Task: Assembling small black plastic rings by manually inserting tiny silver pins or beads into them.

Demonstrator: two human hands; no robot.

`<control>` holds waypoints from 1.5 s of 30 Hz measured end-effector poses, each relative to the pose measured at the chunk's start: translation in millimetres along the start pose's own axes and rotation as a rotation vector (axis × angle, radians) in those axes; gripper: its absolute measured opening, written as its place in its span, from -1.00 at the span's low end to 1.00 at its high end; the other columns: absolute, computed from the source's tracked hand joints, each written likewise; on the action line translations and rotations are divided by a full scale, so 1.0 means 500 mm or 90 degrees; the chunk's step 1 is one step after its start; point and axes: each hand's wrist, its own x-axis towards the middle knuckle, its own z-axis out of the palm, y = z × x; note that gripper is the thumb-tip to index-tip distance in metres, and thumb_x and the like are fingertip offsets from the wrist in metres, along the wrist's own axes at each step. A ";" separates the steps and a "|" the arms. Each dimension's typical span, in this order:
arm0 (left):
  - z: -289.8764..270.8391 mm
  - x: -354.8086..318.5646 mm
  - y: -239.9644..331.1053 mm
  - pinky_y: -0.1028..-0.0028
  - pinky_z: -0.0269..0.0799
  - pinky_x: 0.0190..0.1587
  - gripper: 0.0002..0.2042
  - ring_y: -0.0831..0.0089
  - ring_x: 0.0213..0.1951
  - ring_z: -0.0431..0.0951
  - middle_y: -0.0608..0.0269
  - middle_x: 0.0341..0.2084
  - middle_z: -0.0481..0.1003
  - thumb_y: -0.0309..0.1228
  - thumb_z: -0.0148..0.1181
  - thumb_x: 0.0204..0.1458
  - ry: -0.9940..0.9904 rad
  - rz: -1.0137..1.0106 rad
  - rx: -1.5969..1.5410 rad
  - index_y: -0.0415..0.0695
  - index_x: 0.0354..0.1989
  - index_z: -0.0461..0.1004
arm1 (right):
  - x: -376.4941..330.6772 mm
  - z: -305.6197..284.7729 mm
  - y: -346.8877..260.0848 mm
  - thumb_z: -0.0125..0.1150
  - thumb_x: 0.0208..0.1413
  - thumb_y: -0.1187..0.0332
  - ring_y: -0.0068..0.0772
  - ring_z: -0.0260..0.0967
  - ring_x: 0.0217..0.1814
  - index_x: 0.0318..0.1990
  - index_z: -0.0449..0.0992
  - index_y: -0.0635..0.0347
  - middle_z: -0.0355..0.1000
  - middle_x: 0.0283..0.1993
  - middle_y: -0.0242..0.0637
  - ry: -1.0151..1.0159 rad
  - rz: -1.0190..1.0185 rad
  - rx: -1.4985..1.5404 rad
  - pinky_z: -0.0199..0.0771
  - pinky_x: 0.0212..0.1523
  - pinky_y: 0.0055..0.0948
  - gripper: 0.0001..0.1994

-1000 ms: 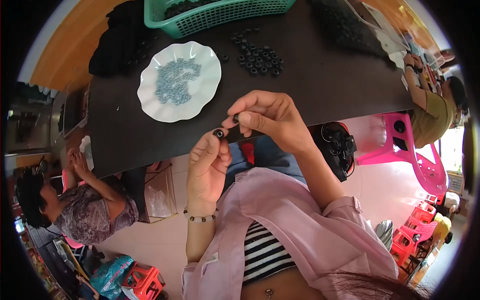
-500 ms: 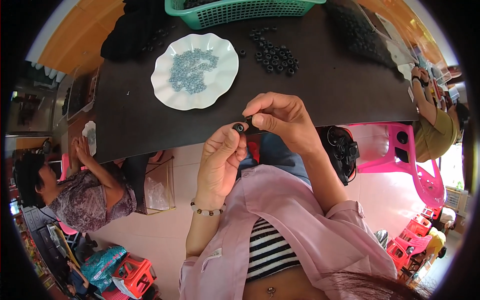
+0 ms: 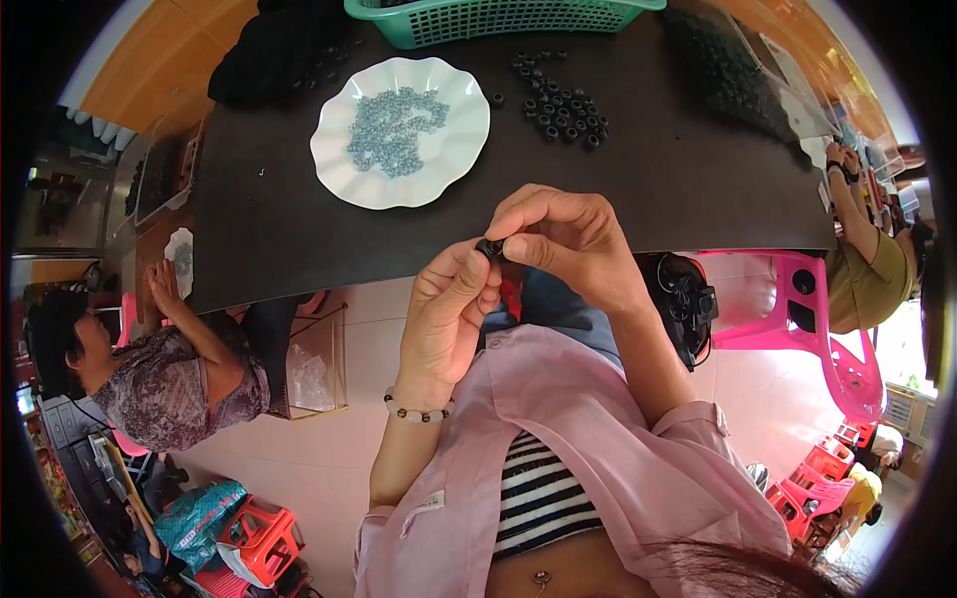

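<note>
My left hand pinches a small black round part between thumb and forefinger. From the other side, the thumb and forefinger of my right hand close on a dark piece that meets it; fingertips cover most of that piece. Both hands are held just off the near table edge. Ahead of them stands a white wavy-rimmed plate with a heap of small clear bluish pieces. A loose group of small black ring-like parts lies on the table, right of the plate.
A green mesh basket stands at the far table edge. Clear bins of black parts sit at far right. Black cloth lies far left. One person sits left, another right by a pink chair.
The black part in my left hand has turned, so its ring face no longer shows. My right fingertips are now against it. The view has shifted slightly.
</note>
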 end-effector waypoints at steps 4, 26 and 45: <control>-0.006 0.002 -0.002 0.71 0.31 -0.37 -0.75 0.70 -0.47 0.36 0.42 -0.48 0.47 -0.30 0.18 0.12 -0.002 0.009 -0.002 -0.19 -0.12 0.51 | 0.001 0.000 0.002 0.22 0.03 0.62 -0.53 0.38 -0.21 -0.25 0.57 0.34 0.43 -0.22 -0.27 0.000 -0.005 -0.040 0.43 -0.18 -0.56 -0.88; -0.006 -0.009 -0.003 0.68 0.31 -0.40 -0.74 0.67 -0.49 0.43 0.31 -0.51 0.56 -0.28 0.32 0.00 0.048 0.060 0.147 -0.22 -0.24 0.57 | -0.003 -0.027 -0.006 0.27 -0.01 0.60 -0.49 0.44 -0.19 -0.24 0.59 0.37 0.50 -0.21 -0.17 -0.064 0.014 -0.130 0.48 -0.11 -0.55 -0.86; 0.003 -0.063 -0.007 0.61 0.26 -0.49 -0.72 0.60 -0.56 0.40 0.23 -0.58 0.54 -0.24 0.37 -0.07 -0.021 0.142 0.119 -0.24 -0.38 0.60 | -0.032 0.021 0.027 0.27 0.03 0.14 -0.31 0.33 -0.09 -0.16 0.61 0.30 0.52 -0.10 -0.08 -0.185 -0.054 -0.015 0.39 -0.10 -0.34 -0.62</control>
